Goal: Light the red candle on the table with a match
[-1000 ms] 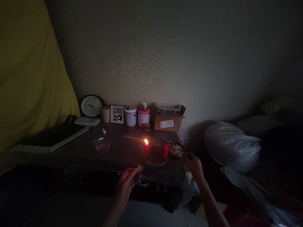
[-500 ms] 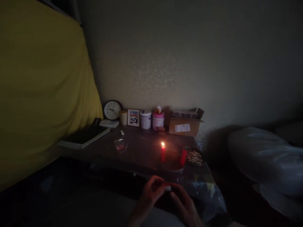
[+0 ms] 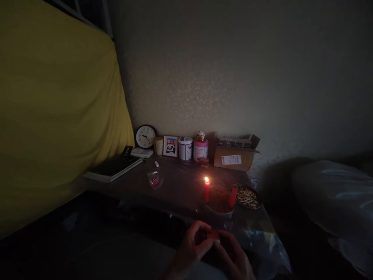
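Note:
A small red box with a pale edge, by its look a matchbox (image 3: 213, 235), is held between both hands in front of the table edge. My left hand (image 3: 194, 244) pinches it from the left with thumb and fingers. From the right, the fingers of my right hand (image 3: 234, 254) close on its other end. Beyond the hands, a lit red candle (image 3: 206, 192) stands upright at the left side of a round shallow dish (image 3: 220, 213). An unlit red piece (image 3: 233, 197) leans at the dish's right side. Beside it is a round tray (image 3: 259, 206) full of matchsticks.
Along the wall stand a clock (image 3: 145, 136), a picture frame (image 3: 170, 146), two tubs, one (image 3: 201, 151) topped by a figurine, and a cardboard box (image 3: 231, 157). A dark book (image 3: 113, 169) and a clear packet (image 3: 154, 179) lie on the plastic-covered table (image 3: 177, 190). Yellow cloth hangs left.
The view has shifted, so the scene sits farther right. The matchbox is tilted and shows more of its red face. Both hands stay on it.

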`<state>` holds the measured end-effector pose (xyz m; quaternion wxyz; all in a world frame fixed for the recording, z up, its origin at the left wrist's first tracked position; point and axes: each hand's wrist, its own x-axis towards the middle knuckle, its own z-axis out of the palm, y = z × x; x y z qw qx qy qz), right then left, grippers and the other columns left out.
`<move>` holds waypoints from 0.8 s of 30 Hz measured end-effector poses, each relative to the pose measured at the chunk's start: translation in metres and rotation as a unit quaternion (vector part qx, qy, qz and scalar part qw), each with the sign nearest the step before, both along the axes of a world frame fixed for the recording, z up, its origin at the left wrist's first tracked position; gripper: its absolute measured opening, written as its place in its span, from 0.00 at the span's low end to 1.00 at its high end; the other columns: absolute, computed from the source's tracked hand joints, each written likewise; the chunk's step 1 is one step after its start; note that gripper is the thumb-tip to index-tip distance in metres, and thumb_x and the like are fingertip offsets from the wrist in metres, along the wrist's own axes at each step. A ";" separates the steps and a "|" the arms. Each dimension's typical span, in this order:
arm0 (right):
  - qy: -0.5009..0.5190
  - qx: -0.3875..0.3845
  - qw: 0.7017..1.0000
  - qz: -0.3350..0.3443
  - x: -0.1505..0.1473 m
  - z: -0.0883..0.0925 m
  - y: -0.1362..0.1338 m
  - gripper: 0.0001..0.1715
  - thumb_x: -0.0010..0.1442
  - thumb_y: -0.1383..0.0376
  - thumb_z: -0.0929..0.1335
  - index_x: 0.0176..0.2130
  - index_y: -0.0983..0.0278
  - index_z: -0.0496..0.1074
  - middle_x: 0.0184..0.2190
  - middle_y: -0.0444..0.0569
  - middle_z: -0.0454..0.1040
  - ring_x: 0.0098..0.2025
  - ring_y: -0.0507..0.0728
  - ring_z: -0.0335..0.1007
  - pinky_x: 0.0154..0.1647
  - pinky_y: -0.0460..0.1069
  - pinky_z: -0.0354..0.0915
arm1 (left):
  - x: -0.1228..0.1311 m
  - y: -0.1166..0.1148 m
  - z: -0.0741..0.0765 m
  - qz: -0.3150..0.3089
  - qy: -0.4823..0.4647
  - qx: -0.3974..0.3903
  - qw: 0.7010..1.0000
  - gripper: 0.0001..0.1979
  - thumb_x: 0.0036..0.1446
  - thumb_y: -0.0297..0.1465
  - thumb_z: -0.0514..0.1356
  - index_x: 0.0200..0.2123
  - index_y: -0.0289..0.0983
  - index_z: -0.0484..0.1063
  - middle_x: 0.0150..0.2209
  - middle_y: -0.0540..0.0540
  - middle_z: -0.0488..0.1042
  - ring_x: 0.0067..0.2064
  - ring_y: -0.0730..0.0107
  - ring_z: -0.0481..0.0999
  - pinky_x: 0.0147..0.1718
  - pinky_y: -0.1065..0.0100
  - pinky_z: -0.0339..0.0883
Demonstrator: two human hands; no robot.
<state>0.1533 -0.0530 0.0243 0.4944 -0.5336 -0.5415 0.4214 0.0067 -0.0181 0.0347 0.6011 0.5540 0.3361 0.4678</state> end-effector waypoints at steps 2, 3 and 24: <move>0.012 0.007 1.000 -0.012 -0.001 -0.001 0.000 0.26 0.49 0.46 0.67 0.42 0.60 0.69 0.40 0.49 0.77 0.44 0.62 0.72 0.41 0.48 0.70 | 0.000 -0.001 0.002 0.000 0.001 -0.003 1.000 0.14 0.47 0.36 0.63 0.36 0.36 0.67 0.30 0.48 0.72 0.34 0.69 0.71 0.33 0.71 0.62; 0.014 0.009 1.000 -0.016 -0.002 -0.002 0.000 0.26 0.49 0.47 0.67 0.42 0.60 0.69 0.40 0.49 0.77 0.44 0.62 0.72 0.41 0.49 0.70 | 0.000 -0.001 0.003 0.001 0.002 -0.005 1.000 0.14 0.47 0.36 0.63 0.36 0.37 0.67 0.31 0.48 0.72 0.34 0.69 0.71 0.33 0.71 0.62; 0.029 -0.004 1.000 0.000 0.000 -0.002 0.001 0.28 0.45 0.48 0.70 0.42 0.59 0.70 0.40 0.50 0.76 0.45 0.63 0.72 0.43 0.51 0.69 | -0.008 -0.010 0.015 -0.006 0.064 0.065 0.996 0.13 0.48 0.31 0.61 0.39 0.38 0.69 0.35 0.46 0.73 0.38 0.65 0.72 0.39 0.67 0.63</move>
